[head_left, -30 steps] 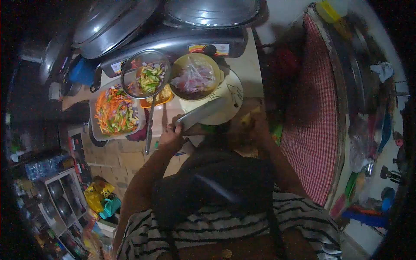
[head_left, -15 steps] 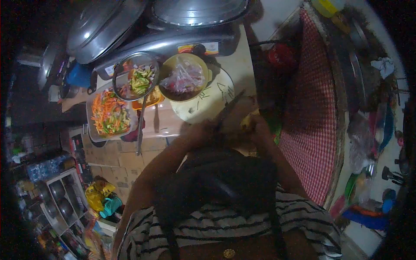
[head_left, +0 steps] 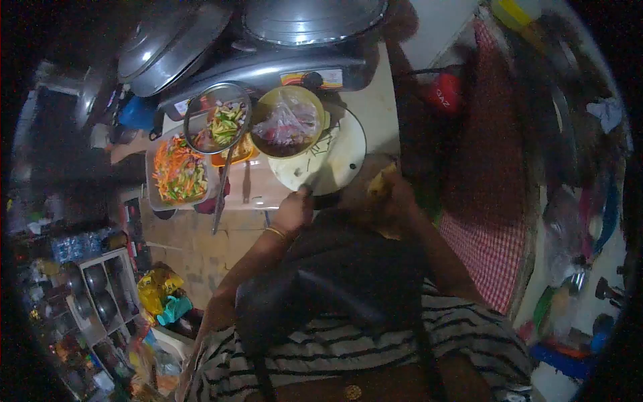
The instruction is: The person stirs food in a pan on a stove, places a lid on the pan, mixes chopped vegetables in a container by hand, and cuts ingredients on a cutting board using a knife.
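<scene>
My left hand (head_left: 293, 211) is closed at the near edge of a round white cutting board (head_left: 348, 157). A dark knife handle (head_left: 306, 190) shows at its fingers; the blade is hard to make out in the dim light. To the right of the board, my right hand (head_left: 400, 197) is closed around a yellowish piece of food (head_left: 382, 184), partly hidden by the fingers and too dark to name exactly. Thin dark scraps (head_left: 328, 141) lie on the board. A yellow bowl (head_left: 264, 147) holding a clear plastic bag (head_left: 288, 120) overlaps the board's far left side.
On the left stand a metal pan (head_left: 250, 107) with chopped vegetables and a plastic tub (head_left: 153, 194) of shredded carrot and green pieces. A long utensil handle (head_left: 221, 201) overhangs the table edge. Behind sits a stove (head_left: 248, 72) with large metal pots. A red checked cloth (head_left: 479, 261) hangs right.
My left hand has moved left with the knife, away from my right hand, to the board's near edge. My right hand still holds the yellowish piece. The view has shifted slightly.
</scene>
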`<state>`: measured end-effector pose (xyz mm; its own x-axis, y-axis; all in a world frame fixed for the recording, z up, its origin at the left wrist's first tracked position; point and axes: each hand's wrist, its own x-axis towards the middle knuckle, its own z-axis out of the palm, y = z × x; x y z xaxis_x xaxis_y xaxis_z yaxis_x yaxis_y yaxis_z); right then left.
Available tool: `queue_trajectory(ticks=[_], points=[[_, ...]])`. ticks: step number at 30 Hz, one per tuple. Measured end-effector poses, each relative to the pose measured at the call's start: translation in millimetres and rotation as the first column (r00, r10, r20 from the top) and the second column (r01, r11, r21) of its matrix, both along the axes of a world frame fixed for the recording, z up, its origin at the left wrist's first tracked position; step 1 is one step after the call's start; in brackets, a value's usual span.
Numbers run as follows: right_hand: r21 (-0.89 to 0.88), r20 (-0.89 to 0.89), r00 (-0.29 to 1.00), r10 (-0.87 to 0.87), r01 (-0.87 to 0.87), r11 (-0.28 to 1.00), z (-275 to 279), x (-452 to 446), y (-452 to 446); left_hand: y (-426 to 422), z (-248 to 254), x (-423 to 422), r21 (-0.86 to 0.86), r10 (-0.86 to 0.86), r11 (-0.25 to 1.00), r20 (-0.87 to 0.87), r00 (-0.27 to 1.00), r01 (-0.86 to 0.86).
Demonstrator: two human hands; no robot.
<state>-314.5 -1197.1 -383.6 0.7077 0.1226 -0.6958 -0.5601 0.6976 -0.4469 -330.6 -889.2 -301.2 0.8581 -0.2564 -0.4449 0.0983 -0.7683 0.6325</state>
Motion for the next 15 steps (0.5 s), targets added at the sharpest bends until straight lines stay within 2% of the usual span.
queue_trajectory(ticks=[1, 4, 5, 6, 7, 8, 9, 10, 11, 12, 13, 15], points=[[0.014, 0.032, 0.999, -0.006, 0.005, 1.000, 3.0, 3.5, 9.7, 0.2, 5.8, -1.8, -0.032, 0.010, 0.999, -0.010, 1.000, -0.010], [0.082, 0.143, 0.988, 0.064, -0.076, 0.994, 13.0, 11.6, 25.1, 26.0, -108.2, -12.5, -0.115, -0.119, 0.984, 0.149, 0.982, 0.137], [0.103, 0.182, 0.979, 0.093, -0.113, 0.988, 17.9, 14.2, 27.3, 28.4, -94.7, -10.7, -0.106, -0.099, 0.988, 0.131, 0.986, 0.113], [-0.217, 0.233, 0.921, 0.312, -0.264, 0.940, 27.3, 18.0, 32.5, 27.7, -67.8, -5.8, -0.099, -0.085, 0.990, 0.112, 0.990, 0.096], [-0.521, 0.201, 0.831, 0.519, -0.358, 0.775, 43.3, 22.4, 39.6, 27.4, -52.8, -1.8, -0.095, -0.075, 0.992, 0.091, 0.993, 0.084], [-0.765, 0.087, 0.718, 0.690, -0.395, 0.508, 62.6, 26.2, 46.9, 36.3, -61.0, -0.3, -0.057, -0.080, 0.995, 0.117, 0.990, 0.087], [-0.912, -0.090, 0.593, 0.800, -0.371, 0.172, 81.5, 30.4, 54.0, 50.3, -75.1, 0.6, -0.023, -0.081, 0.996, 0.144, 0.986, 0.085], [-0.941, -0.305, 0.468, 0.829, -0.283, -0.186, 96.0, 34.3, 61.7, 53.5, -73.5, 2.0, 0.010, -0.078, 0.997, 0.172, 0.982, 0.077], [-0.914, -0.406, 0.430, 0.807, -0.209, -0.349, 98.8, 37.1, 70.5, 54.4, -71.9, -0.1, 0.000, -0.057, 0.998, 0.136, 0.989, 0.058], [-0.856, -0.506, 0.402, 0.763, -0.129, -0.500, 101.8, 39.7, 79.3, 51.3, -43.8, 2.1, -0.004, -0.036, 0.999, 0.101, 0.994, 0.036], [-0.867, -0.484, 0.444, 0.754, -0.123, -0.484, 97.7, 41.3, 90.3, 50.9, -27.0, 3.2, -0.005, -0.014, 1.000, 0.066, 0.998, 0.015], [-0.955, -0.184, 0.667, 0.722, -0.294, 0.029, 54.0, 45.4, 103.0, 54.2, -25.9, -2.3, -0.005, -0.007, 1.000, -0.007, 1.000, 0.006]])
